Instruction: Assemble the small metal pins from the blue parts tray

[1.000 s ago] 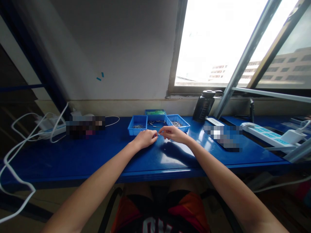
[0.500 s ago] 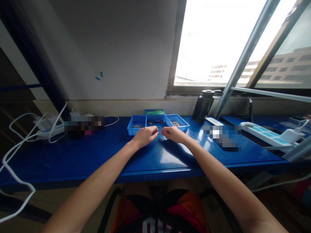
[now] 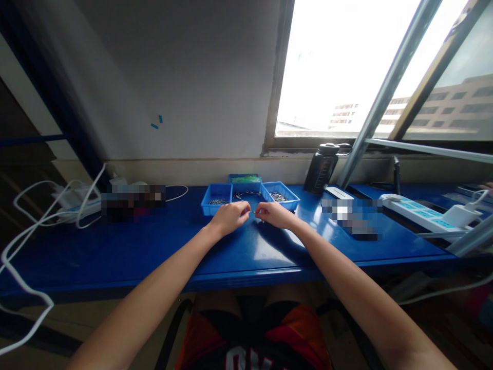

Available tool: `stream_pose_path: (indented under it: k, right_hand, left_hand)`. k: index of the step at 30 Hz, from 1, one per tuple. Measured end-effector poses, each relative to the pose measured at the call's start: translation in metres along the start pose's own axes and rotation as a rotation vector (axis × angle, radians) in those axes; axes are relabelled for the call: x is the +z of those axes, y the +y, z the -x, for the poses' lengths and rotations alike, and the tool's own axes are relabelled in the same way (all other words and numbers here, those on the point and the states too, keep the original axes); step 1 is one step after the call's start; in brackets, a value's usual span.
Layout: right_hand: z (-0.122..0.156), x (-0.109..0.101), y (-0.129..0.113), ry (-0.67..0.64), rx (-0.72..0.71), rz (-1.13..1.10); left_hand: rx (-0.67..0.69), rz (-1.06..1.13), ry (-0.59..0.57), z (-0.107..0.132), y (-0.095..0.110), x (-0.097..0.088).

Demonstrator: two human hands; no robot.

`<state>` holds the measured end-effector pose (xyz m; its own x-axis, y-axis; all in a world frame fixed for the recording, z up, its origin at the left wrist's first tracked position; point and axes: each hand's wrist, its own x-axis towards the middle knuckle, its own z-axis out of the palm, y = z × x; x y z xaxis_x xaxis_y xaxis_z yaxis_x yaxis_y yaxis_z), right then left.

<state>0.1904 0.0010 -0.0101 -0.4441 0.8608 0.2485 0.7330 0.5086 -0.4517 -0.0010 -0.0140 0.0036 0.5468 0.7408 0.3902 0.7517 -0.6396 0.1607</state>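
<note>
My left hand (image 3: pixel 230 216) and my right hand (image 3: pixel 274 214) meet close together above the blue table, fingers pinched. A small thin piece (image 3: pixel 252 211) spans the gap between the fingertips; it is too small to name. Just beyond my left hand stands a blue bin (image 3: pixel 210 209) with small metal pieces (image 3: pixel 219 201) inside. Behind my right hand is another blue bin (image 3: pixel 295 200), also holding small metal pieces (image 3: pixel 278 196). Farther back, a blue tray (image 3: pixel 231 180) contains green strips (image 3: pixel 246 179). More dark thin pieces (image 3: pixel 241 195) lie between the bins.
A black bottle (image 3: pixel 321 168) stands near the window, left of a metal post (image 3: pixel 356 149). White power strips (image 3: pixel 421 211) with cables lie at right and far left. A white flat object (image 3: pixel 339 193) is on the blue table (image 3: pixel 154 257). Blurred patches hide some items.
Both hands stay in nearly the same place, pinched together. The fingers of my right hand have shifted slightly. The bins have not moved.
</note>
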Motion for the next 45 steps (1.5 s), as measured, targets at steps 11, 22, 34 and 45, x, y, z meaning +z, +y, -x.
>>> stream_pose_path:
  k: [11, 22, 34, 45]
  right_hand:
    - [0.005, -0.01, -0.023, -0.086, -0.041, -0.387]
    - [0.003, -0.007, -0.015, 0.058, -0.035, -0.206]
    - [0.001, -0.001, -0.003, -0.047, -0.023, -0.022]
    - [0.002, -0.004, -0.004, 0.051, -0.035, -0.071]
  left_hand:
    - [-0.096, -0.022, -0.145, -0.002, -0.009, 0.011]
    - [-0.111, 0.012, -0.122, -0.002, -0.009, 0.009]
    - [-0.049, 0.083, -0.05, -0.001, -0.001, -0.001]
    - [-0.06, 0.036, -0.085, -0.002, -0.007, 0.002]
